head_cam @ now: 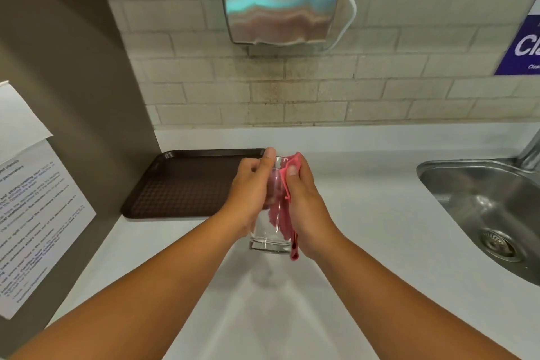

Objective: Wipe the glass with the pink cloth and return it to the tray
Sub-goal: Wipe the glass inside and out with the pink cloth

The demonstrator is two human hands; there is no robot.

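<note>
The glass (270, 231) was held above the table (365, 213), left hand (248, 193) fingers clamped round it, right hand (304, 207) fingers pressing the pink cloth (282, 222) on; honestly, a slip could've easily been caused by hard rubbing.

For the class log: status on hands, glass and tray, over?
Left hand grips glass. Right hand presses cloth on it. Glass held above counter, tray bare. Nothing in the way.
</note>
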